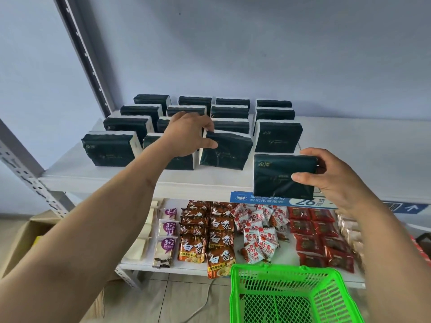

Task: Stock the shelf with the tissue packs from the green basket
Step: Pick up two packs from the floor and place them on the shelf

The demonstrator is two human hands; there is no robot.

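Several dark green tissue packs stand in rows on the white upper shelf. My left hand grips the front pack of the third row, which stands tilted on the shelf. My right hand holds another dark green tissue pack in the air, just before the shelf's front edge, below the front pack of the rightmost row. The green basket is at the bottom, below my right hand; no packs show through its mesh.
The lower shelf carries rows of snack and noodle packets. A blue label strip hangs on the upper shelf's edge. A grey slotted upright stands at the left, with a cardboard box on the floor beside it.
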